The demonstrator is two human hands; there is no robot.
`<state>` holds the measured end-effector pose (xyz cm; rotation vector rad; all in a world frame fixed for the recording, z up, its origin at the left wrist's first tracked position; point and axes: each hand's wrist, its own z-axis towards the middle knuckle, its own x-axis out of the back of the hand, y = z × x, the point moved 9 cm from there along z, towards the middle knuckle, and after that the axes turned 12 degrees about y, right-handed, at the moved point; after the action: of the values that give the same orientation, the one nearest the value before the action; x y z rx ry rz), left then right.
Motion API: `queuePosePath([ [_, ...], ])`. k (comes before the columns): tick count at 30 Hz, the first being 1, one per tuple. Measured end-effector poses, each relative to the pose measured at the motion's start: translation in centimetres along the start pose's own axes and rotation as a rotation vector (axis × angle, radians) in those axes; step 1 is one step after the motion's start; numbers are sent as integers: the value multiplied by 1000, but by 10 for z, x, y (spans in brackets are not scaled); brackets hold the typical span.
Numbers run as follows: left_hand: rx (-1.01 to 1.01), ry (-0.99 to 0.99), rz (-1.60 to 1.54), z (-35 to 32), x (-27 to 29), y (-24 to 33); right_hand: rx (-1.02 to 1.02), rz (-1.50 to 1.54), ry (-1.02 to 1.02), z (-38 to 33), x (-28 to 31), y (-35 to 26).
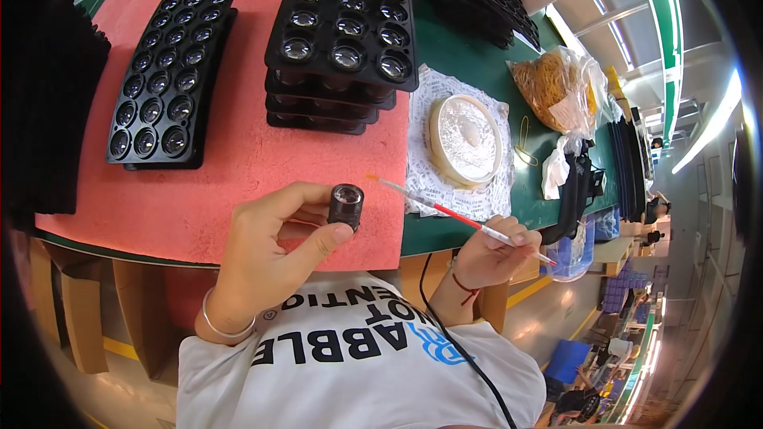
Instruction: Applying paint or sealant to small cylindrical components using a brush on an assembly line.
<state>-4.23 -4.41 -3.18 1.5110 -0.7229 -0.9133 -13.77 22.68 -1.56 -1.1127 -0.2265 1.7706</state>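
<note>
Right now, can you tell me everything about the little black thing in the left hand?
The small black lens is a short, stubby cylinder, dark and matte like plastic or metal, with a shiny round glass face on top turned toward the camera. The left hand pinches it between thumb and fingers, holding it upright over the pink mat near the table's front edge. The orange tip of the thin brush, held in the right hand, points toward it but does not touch it.

Matt black lens barrel (346,205) with glossy glass; shiny black plastic trays (343,36) on matt pink foam mat (238,167); smooth green desk (469,63).
</note>
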Motion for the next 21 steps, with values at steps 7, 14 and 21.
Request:
queuePosePath([
  [7,-125,-53,159,-11,7,23,-43,66,-51,5,-2,-2],
  [14,-472,177,617,27,54,132,0,13,133,7,26,-2],
  [21,-578,286,1007,154,120,118,56,-19,15,4,14,-5],
])
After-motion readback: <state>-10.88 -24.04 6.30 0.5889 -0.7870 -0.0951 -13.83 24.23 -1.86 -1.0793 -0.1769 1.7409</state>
